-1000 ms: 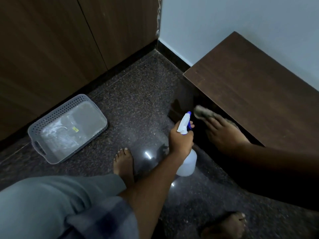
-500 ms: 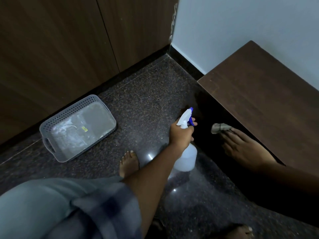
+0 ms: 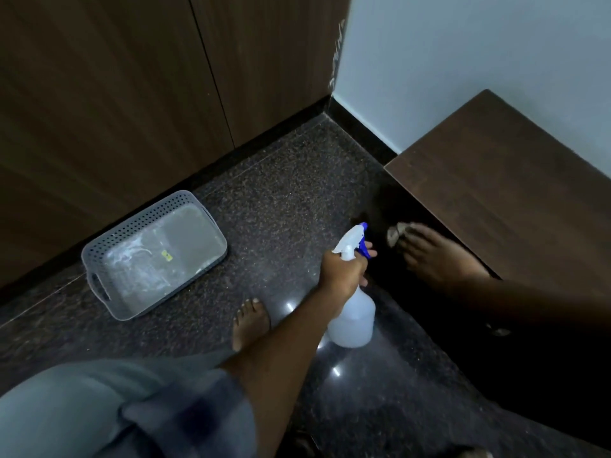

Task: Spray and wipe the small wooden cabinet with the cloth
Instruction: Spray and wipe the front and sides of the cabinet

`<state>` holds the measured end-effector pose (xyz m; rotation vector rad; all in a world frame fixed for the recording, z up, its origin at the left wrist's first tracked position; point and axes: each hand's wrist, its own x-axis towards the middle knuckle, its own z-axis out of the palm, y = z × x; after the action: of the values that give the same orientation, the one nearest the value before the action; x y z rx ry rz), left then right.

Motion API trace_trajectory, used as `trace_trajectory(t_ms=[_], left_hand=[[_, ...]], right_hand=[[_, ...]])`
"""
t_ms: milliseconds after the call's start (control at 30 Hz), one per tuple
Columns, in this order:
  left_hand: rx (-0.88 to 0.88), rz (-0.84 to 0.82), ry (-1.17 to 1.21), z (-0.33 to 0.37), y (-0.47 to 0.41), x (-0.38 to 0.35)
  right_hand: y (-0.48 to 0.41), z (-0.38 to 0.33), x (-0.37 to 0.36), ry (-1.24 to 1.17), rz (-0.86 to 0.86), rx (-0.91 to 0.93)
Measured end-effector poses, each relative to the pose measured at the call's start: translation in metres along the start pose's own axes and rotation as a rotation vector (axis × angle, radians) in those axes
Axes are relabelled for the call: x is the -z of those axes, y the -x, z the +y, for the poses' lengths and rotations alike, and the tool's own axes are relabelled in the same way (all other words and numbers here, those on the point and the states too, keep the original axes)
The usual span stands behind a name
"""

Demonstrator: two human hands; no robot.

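Crouching low, I have my knee [image 3: 82, 408] closest to me and my bare foot [image 3: 251, 322] flat on the shiny floor [image 3: 281, 209], so I can reach the low front of the cabinet.

My left hand [image 3: 342, 271] is curled round the neck of the spray bottle [image 3: 355, 320], with a finger by the blue trigger. The nose points at the dark front, so it is ready to squirt when I want more wet.

Just past it, my right hand [image 3: 436, 259] has its fingers stretched out flat. They press the cloth [image 3: 396, 233] against the front of the small wooden cabinet [image 3: 512, 200], just under its top edge. It is very dark there. I think the cloth is bunched under my fingertips, but I am not sure.

The cabinet stands against the pale wall [image 3: 463, 61] on my right.

Off to my left sits a grey basket [image 3: 148, 209], well apart from where I wipe. A tiny yellow sticker [image 3: 168, 256] lies inside it, too small to read. I can see no words on the bottle.

Big brown doors [image 3: 99, 94] stand farthest back.
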<state>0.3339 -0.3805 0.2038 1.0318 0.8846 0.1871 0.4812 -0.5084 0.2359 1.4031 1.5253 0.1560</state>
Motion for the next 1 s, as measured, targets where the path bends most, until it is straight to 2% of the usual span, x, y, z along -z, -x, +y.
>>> trace_trajectory(t_ms=[100, 167, 233, 300, 367, 500, 567, 700, 800, 900, 1000], left_hand=[[-0.002, 0.008, -0.032, 0.002, -0.005, -0.002], [-0.009, 0.003, -0.055, 0.007, -0.008, -0.002], [0.000, -0.005, -0.080, 0.014, -0.012, 0.001], [0.011, -0.010, -0.083, 0.017, -0.016, 0.005], [-0.011, -0.018, -0.073, 0.017, -0.019, 0.005], [-0.019, 0.028, -0.099, 0.006, -0.020, -0.004], [-0.004, 0.050, -0.111, 0.004, -0.020, -0.003], [0.024, 0.014, -0.104, 0.003, -0.021, 0.011], [0.002, 0.014, -0.117, -0.004, -0.024, 0.013], [0.016, 0.021, -0.141, -0.007, -0.025, 0.015], [0.072, 0.046, -0.165, -0.004, -0.020, 0.014]], right_hand=[[-0.038, 0.031, 0.014, -0.073, 0.169, -0.181], [-0.058, 0.032, 0.033, -0.080, 0.190, -0.250], [-0.054, 0.014, 0.038, -0.102, -0.004, -0.173], [-0.027, -0.011, 0.024, -0.085, -0.118, -0.084], [-0.011, -0.002, 0.016, -0.058, -0.074, -0.079], [-0.045, 0.037, 0.039, -0.037, 0.180, -0.215], [-0.063, 0.031, 0.044, -0.100, 0.180, -0.264], [-0.038, -0.010, 0.010, -0.227, 0.129, -0.172], [0.004, -0.017, -0.009, -0.217, 0.124, -0.143], [0.030, -0.014, 0.000, -0.158, 0.031, -0.092], [0.035, -0.010, 0.007, -0.120, 0.078, -0.062]])
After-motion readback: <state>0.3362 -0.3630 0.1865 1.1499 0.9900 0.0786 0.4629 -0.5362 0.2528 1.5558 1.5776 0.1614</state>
